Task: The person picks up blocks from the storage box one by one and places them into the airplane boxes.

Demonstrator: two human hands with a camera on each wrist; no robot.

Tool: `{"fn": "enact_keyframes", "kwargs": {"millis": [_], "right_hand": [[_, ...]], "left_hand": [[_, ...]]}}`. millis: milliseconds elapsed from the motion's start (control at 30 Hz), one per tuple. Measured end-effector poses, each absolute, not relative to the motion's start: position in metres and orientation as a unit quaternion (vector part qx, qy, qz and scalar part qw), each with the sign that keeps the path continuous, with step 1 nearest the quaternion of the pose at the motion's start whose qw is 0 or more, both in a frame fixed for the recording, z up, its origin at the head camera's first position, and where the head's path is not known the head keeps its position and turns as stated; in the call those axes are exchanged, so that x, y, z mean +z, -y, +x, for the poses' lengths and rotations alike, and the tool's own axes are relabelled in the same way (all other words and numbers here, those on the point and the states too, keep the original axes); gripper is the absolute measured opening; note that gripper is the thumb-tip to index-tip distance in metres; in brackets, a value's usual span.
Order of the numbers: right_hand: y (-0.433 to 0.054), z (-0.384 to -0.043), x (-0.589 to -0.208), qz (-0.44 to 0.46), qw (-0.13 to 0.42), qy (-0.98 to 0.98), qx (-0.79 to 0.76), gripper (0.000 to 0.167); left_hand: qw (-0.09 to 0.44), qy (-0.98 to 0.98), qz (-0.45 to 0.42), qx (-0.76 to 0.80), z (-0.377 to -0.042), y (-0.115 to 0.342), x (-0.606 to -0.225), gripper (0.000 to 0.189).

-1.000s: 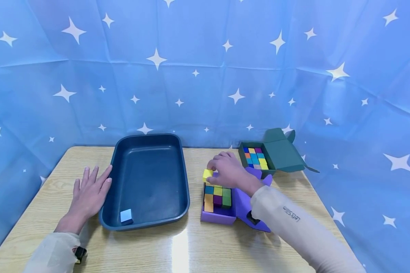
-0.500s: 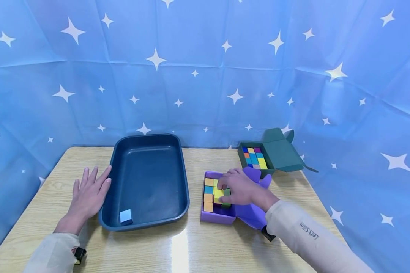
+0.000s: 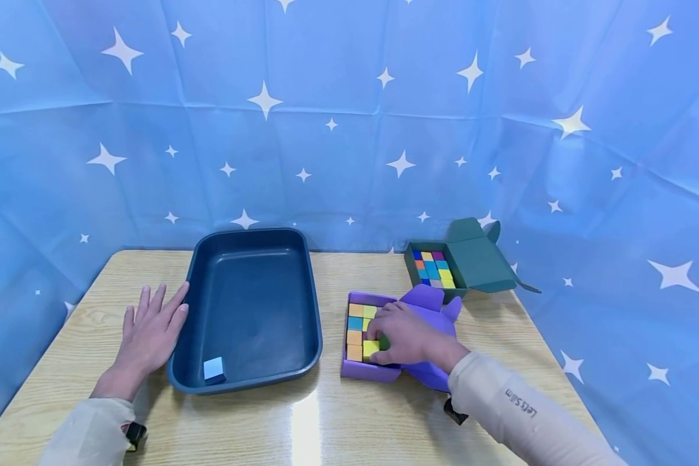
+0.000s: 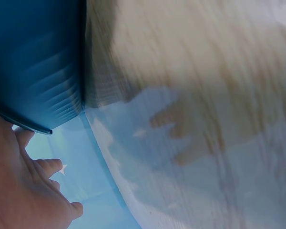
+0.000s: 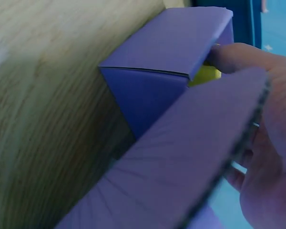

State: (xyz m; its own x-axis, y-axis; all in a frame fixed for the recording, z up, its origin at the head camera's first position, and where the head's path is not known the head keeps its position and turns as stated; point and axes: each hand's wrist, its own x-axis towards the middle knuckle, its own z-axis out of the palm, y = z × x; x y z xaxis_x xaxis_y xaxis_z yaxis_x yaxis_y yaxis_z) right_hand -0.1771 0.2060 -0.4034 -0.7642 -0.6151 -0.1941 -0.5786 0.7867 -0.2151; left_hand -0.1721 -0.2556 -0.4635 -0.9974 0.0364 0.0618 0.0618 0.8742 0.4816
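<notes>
My right hand (image 3: pixel 409 335) reaches into the open purple box (image 3: pixel 366 371) and pinches a yellow cube (image 3: pixel 371 349) between thumb and fingers. That cube sits low in the box's near row, right of an orange cube (image 3: pixel 354 353). Colored cubes fill the box's left and far parts; the hand covers most of its right side. In the right wrist view, the thumb meets the yellow cube (image 5: pixel 205 76) behind the purple wall. My left hand (image 3: pixel 151 338), fingers spread, rests against the left rim of the dark blue basin (image 3: pixel 256 291). A light blue cube (image 3: pixel 213 367) lies in the basin's near left corner.
Behind the purple box stands an open green box (image 3: pixel 457 292) holding rows of colored cubes, its lid (image 3: pixel 486 262) folded out to the right. The purple lid (image 3: pixel 431 372) lies under my right wrist. A starry blue curtain (image 3: pixel 349 162) surrounds the wooden table (image 3: pixel 256 427).
My right hand has carried the yellow cube from above the purple box's far left edge, over the middle, down into its near row. The left hand has stayed at the basin.
</notes>
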Motion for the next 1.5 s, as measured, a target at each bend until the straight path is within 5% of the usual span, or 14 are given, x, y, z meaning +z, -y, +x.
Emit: {"fn": "enact_keyframes", "kwargs": {"millis": [1100,1500], "right_hand": [[-0.207,-0.179,-0.429,-0.353,0.070,-0.933,0.003,0.023],[-0.205,-0.184,-0.408,-0.346,0.065,-0.935,-0.047,0.032]], "left_hand": [[0.026,0.967,-0.027,-0.253,-0.173,0.255,-0.463,0.058],[0.027,0.965,-0.028,-0.258,-0.172,0.256,-0.464,0.057]]}}
